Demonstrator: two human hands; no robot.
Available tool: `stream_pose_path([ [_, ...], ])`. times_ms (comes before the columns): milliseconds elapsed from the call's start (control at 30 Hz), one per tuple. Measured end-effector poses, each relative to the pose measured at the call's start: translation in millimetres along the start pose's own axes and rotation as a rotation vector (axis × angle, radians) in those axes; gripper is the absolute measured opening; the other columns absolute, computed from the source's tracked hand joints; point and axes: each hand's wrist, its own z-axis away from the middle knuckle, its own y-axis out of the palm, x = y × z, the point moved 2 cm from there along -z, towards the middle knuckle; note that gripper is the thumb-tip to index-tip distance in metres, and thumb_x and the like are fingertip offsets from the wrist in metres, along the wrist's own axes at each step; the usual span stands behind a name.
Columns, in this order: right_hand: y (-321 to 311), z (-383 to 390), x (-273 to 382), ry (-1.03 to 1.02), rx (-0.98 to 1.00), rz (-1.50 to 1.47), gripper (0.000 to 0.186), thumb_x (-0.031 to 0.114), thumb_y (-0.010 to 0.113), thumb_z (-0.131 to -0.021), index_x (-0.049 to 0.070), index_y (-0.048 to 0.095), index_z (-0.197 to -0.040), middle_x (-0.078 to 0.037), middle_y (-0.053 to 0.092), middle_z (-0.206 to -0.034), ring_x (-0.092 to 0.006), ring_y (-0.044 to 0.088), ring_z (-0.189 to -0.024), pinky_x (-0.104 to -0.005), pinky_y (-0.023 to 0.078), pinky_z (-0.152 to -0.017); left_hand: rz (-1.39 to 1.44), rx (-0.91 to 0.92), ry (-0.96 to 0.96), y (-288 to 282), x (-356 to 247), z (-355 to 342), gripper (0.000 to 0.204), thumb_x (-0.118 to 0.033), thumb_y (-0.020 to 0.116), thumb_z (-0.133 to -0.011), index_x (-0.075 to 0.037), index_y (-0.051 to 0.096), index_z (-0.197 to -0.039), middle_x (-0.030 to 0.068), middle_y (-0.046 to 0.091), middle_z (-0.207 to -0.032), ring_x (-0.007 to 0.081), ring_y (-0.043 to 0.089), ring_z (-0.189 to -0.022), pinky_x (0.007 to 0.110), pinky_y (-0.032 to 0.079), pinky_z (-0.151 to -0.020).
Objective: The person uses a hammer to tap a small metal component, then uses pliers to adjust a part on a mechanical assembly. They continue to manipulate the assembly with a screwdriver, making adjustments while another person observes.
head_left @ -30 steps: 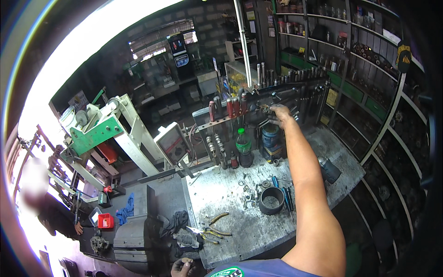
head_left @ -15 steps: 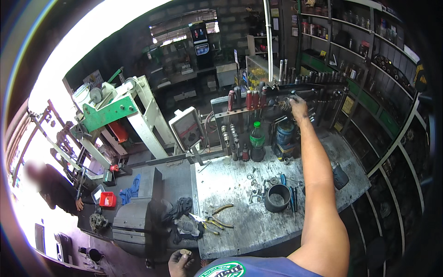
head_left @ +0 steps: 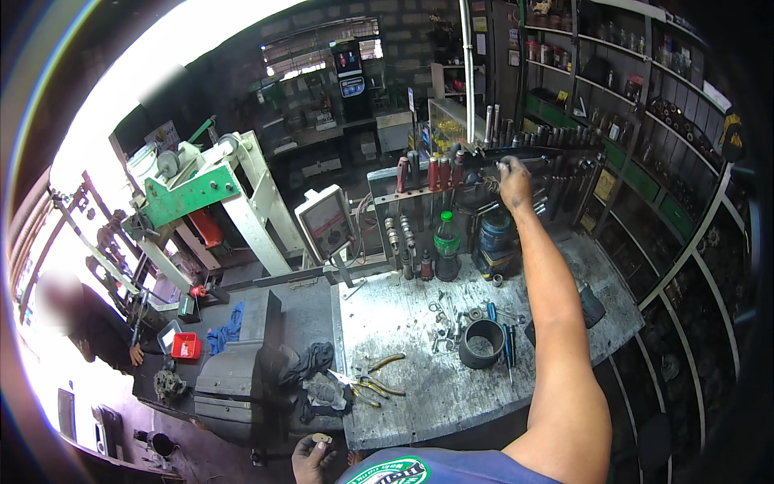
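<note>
My right arm is stretched out over the bench to the tool rack (head_left: 387, 195). At its top rail my right hand (head_left: 516, 185) has its fingers closed by the hanging tools; what they grip is too small and dark to name. Red-handled screwdrivers (head_left: 433, 173) stand in the rack to the left of that hand. Low at the front edge, my left hand (head_left: 311, 461) pinches a small tan flat piece (head_left: 322, 438) between thumb and fingers. Below the rack stand a green-capped bottle (head_left: 446, 244) and a blue container (head_left: 495, 234).
On the metal-topped bench (head_left: 419, 411) lie pliers (head_left: 372, 390), a dark cylinder (head_left: 482, 344), blue-handled screwdrivers (head_left: 508, 347) and small metal parts. A bench vise (head_left: 230, 387) and dark rags (head_left: 310, 367) are to the left. Another person (head_left: 97, 331) stands at far left.
My right hand has shifted slightly left along the rack's top rail, its fingers drawn closer together. The left hand still holds the tan piece. The whole view has moved a little.
</note>
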Motion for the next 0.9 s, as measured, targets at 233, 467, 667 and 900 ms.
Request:
stream_pose_path([
  [233, -35, 43, 24, 0.488, -0.224, -0.788, 0.034, 0.008, 0.063, -0.104, 0.006, 0.073, -0.136, -0.005, 0.076, -0.122, -0.0218, 0.072, -0.111, -0.039, 0.057, -0.1, 0.226, -0.001, 0.206, 18, -11, 1, 0.045, -0.028, 0.087, -0.096, 0.003, 0.063, -0.118, 0.0108, 0.066, -0.103, 0.0234, 0.067, -0.088, 0.04, 0.058, -0.076],
  [467, -74, 289, 206, 1.071, 0.776, -1.623, 0.042, 0.015, 0.064, -0.102, -0.003, 0.064, -0.14, -0.011, 0.072, -0.116, -0.0171, 0.067, -0.104, -0.0327, 0.054, -0.089, 0.502, 0.034, 0.104, -5, -16, 13, 0.044, -0.014, 0.083, -0.101, 0.006, 0.065, -0.137, 0.0183, 0.074, -0.131, 0.0253, 0.073, -0.116, 0.041, 0.06, -0.104],
  [667, -132, 441, 353, 1.12, 1.442, -1.411, 0.036, 0.01, 0.076, -0.102, -0.004, 0.072, -0.135, -0.007, 0.073, -0.091, -0.0124, 0.069, -0.076, -0.0283, 0.057, -0.069, 0.106, 0.017, 0.41, -26, -26, 36, 0.032, 0.001, 0.082, -0.098, 0.002, 0.072, -0.129, 0.0123, 0.072, -0.132, 0.0221, 0.072, -0.123, 0.038, 0.063, -0.104],
  [900, -141, 525, 447, 0.42, 1.539, -1.104, 0.029, 0.019, 0.072, -0.11, -0.004, 0.077, -0.126, -0.009, 0.074, -0.102, -0.0156, 0.072, -0.089, -0.029, 0.057, -0.077, 0.058, -0.034, 0.519, -98, -46, 91, 0.041, 0.015, 0.08, -0.092, 0.003, 0.07, -0.13, 0.0118, 0.059, -0.149, 0.0198, 0.071, -0.125, 0.035, 0.062, -0.11],
])
